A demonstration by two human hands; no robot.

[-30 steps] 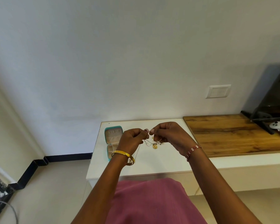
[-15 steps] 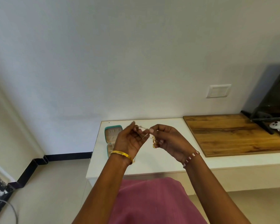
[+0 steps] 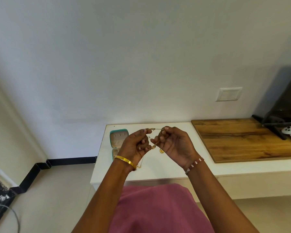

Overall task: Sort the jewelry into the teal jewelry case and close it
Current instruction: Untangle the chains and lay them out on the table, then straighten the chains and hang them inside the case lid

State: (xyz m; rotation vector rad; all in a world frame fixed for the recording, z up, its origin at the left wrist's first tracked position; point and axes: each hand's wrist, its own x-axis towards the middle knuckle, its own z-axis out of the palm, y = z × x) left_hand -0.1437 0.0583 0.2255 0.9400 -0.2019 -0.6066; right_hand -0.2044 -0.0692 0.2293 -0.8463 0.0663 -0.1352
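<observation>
Fingers (image 3: pixel 145 132) of the left hand (image 3: pixel 135 145) curl inward and pinch one end of a fine gold chain necklace (image 3: pixel 157 128); those of the right hand (image 3: pixel 173 143) are likewise curled, gripping the other end near the clasp. A short span of chain is drawn taut between the two hands, above the white counter (image 3: pixel 158 169). The rest loops down between the palms, and a round gold pendant (image 3: pixel 161 151) hangs free below the right hand. A second small gold piece shows just beside the left fingertips; whether it belongs to the same chain cannot be told.

The teal jewelry case (image 3: pixel 118 140) lies open on the counter, left of the hands and partly hidden behind the left wrist, with its pale padded compartments facing up. A thin strand also appears to lie on the counter beneath the left wrist, beside its gold bangle (image 3: pixel 125 161).

Risks, as judged from this arrangement: the chain is thin and slack below the grip, so it may knot on itself or snag on the bangle while being carried to the case. A loosened pinch would drop it onto the counter or past the edge to the floor. Loops or the pendant left over the case rim would likely block closing.
</observation>
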